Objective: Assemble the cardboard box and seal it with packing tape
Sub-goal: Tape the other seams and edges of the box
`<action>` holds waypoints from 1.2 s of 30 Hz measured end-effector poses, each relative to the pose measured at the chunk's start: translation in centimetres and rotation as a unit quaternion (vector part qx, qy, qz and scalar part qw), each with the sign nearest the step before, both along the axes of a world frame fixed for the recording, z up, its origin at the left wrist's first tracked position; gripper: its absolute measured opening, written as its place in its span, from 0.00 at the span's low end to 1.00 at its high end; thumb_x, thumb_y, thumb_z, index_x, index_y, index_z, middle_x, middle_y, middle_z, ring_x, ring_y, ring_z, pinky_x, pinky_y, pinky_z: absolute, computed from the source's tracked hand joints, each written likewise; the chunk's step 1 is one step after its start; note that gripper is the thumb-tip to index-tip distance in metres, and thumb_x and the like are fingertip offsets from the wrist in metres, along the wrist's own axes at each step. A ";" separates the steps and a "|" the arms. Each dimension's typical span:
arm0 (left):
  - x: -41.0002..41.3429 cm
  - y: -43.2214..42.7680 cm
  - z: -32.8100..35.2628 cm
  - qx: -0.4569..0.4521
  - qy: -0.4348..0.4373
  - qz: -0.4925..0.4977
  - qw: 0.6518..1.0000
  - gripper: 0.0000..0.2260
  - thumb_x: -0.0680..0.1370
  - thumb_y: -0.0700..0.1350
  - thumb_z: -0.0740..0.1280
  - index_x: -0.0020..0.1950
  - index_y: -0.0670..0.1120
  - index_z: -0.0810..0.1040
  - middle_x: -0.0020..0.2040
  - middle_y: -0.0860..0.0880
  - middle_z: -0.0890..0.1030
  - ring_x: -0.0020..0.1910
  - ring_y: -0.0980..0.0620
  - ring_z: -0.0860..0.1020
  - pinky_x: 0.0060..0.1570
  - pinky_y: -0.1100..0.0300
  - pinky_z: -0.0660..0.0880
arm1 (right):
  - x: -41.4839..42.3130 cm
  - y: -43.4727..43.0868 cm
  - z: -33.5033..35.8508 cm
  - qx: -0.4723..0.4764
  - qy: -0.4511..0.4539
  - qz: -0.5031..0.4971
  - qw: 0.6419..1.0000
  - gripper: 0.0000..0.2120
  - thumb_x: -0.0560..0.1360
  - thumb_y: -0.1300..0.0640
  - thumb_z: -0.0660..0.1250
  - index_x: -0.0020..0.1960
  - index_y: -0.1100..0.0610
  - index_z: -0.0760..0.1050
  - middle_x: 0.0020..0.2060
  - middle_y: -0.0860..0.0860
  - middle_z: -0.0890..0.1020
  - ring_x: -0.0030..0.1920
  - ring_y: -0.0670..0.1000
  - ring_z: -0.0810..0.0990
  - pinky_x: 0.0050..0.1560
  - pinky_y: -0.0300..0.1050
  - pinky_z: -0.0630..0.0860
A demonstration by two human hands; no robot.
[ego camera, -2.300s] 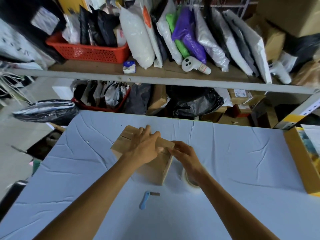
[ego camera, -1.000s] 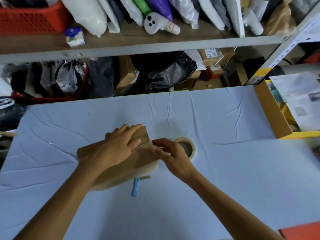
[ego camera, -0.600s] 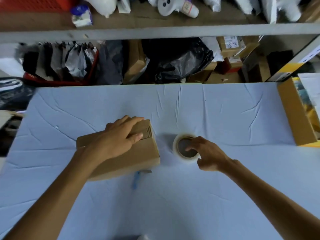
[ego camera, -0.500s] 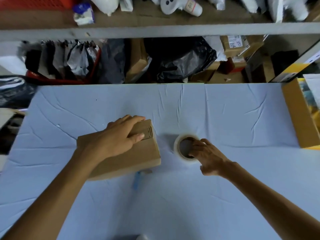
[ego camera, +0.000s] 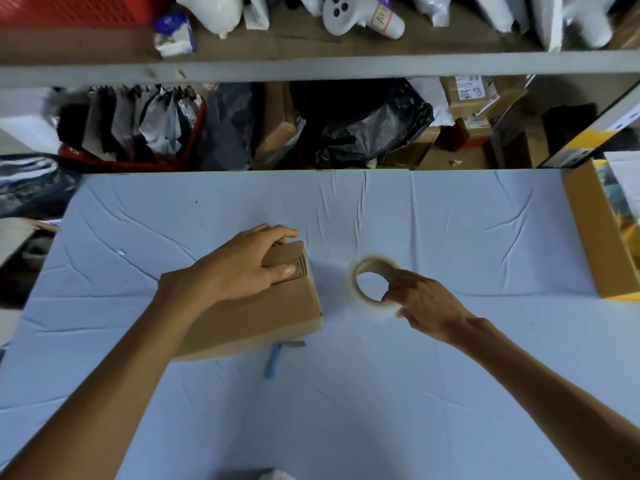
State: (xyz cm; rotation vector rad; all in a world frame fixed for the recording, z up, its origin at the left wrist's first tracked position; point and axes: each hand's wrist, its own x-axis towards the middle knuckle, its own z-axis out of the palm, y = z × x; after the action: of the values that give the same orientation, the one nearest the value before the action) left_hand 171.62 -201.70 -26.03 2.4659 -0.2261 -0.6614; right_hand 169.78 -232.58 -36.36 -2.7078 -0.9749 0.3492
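Right of the cardboard box (ego camera: 263,317), at the edge of the pale blue surface (ego camera: 450,237), an open yellow-sided carton (ego camera: 595,244) holds printed, colourful sheets (ego camera: 620,202); beyond the box, under the shelf (ego camera: 311,67), a red basket (ego camera: 188,147) is packed with upright dark and silvery pouches (ego camera: 156,119); just right of that basket lie a crumpled black plastic bag (ego camera: 363,123) and several small brown parcels (ego camera: 464,95). The box itself sits on the surface with its top flaps folded shut, so what is in it cannot be told; the left hand (ego camera: 242,265) lies flat across the far part of its top, fingers nearly straight and pressing down, gripping nothing. Just right of the box the right hand (ego camera: 426,303) pinches the rim of the tape roll (ego camera: 375,261), which is tipped up so its hole faces the camera; the roll is blurred. Peeking out from under the box's near edge is a blue cutter (ego camera: 272,362).

Half a second ago the tape roll lay flat on the surface with the right hand's fingers at its core; now it is raised on edge in that hand; the box, the left hand on it and the cutter sit as they did.
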 end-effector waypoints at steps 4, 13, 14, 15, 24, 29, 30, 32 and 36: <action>0.6 -1.6 0.7 -0.108 -0.043 0.035 0.993 0.25 0.76 0.45 0.68 0.71 0.57 0.65 0.68 0.55 0.70 0.67 0.59 0.69 0.64 0.62 0.66 | 0.7 1.2 4.5 0.053 -0.040 -0.043 0.997 0.17 0.59 0.72 0.74 0.42 0.54 0.81 0.39 0.48 0.81 0.45 0.52 0.81 0.32 0.42 0.76; -0.2 -4.7 2.1 -0.247 -0.077 0.056 0.964 0.25 0.77 0.42 0.67 0.72 0.54 0.66 0.71 0.54 0.69 0.68 0.55 0.70 0.66 0.58 0.70 | 1.4 3.0 10.8 0.120 -0.097 -0.095 0.983 0.15 0.64 0.67 0.76 0.48 0.56 0.82 0.43 0.50 0.83 0.52 0.56 0.79 0.40 0.49 0.79; -0.4 -5.0 2.2 -0.243 -0.097 0.065 0.963 0.24 0.77 0.42 0.67 0.72 0.53 0.67 0.71 0.54 0.70 0.67 0.55 0.71 0.64 0.61 0.71 | 1.4 3.1 11.0 0.117 -0.098 -0.102 0.983 0.15 0.63 0.67 0.76 0.48 0.57 0.82 0.43 0.51 0.83 0.51 0.56 0.80 0.41 0.49 0.79; -0.6 -5.2 2.3 -0.241 -0.117 0.070 0.961 0.23 0.77 0.43 0.67 0.72 0.51 0.68 0.70 0.53 0.71 0.66 0.55 0.71 0.61 0.65 0.72 | 1.3 3.2 11.1 0.115 -0.098 -0.110 0.982 0.15 0.63 0.67 0.77 0.47 0.57 0.82 0.43 0.51 0.83 0.50 0.57 0.80 0.41 0.48 0.79; -0.8 -6.3 2.2 -0.214 -0.254 0.146 0.932 0.06 0.75 0.45 0.70 0.48 0.44 0.81 0.46 0.53 0.83 0.44 0.61 0.79 0.42 0.75 0.73 | 0.1 3.9 11.4 0.111 -0.069 -0.144 0.981 0.15 0.63 0.66 0.77 0.49 0.59 0.82 0.43 0.53 0.83 0.48 0.59 0.80 0.43 0.48 0.77; 0.1 -6.0 2.3 -0.214 -0.245 0.138 0.936 0.04 0.76 0.44 0.69 0.44 0.43 0.79 0.40 0.54 0.81 0.41 0.59 0.79 0.42 0.71 0.74 | -0.1 4.6 11.9 0.128 -0.044 -0.164 0.977 0.16 0.67 0.63 0.76 0.53 0.59 0.80 0.47 0.53 0.83 0.51 0.58 0.78 0.45 0.45 0.71; 0.3 -5.9 2.3 -0.212 -0.232 0.141 0.939 0.05 0.77 0.44 0.68 0.45 0.44 0.79 0.40 0.54 0.81 0.42 0.58 0.79 0.42 0.70 0.74 | -0.1 4.7 12.1 0.131 -0.036 -0.160 0.978 0.16 0.68 0.62 0.76 0.54 0.59 0.79 0.48 0.52 0.82 0.51 0.58 0.78 0.45 0.46 0.72; 0.7 -5.7 2.4 -0.209 -0.195 0.149 0.947 0.07 0.79 0.45 0.64 0.47 0.43 0.77 0.42 0.53 0.81 0.43 0.58 0.79 0.45 0.68 0.74 | -0.1 5.0 12.5 0.134 -0.021 -0.152 0.979 0.18 0.69 0.60 0.75 0.58 0.59 0.78 0.51 0.53 0.82 0.52 0.58 0.78 0.46 0.49 0.75; 1.4 -5.2 2.9 -0.187 -0.150 0.154 0.959 0.11 0.83 0.44 0.56 0.48 0.40 0.74 0.40 0.53 0.77 0.41 0.60 0.77 0.42 0.72 0.71 | -0.7 6.2 13.1 0.133 -0.005 -0.130 0.983 0.24 0.74 0.58 0.71 0.67 0.60 0.71 0.64 0.55 0.77 0.60 0.59 0.76 0.54 0.52 0.75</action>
State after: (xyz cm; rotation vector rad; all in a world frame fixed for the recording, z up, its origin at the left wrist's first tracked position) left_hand 172.99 -206.95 -23.16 2.1576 -0.0691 -0.0960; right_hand 169.10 -226.43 -23.23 -2.5485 -0.6078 0.1431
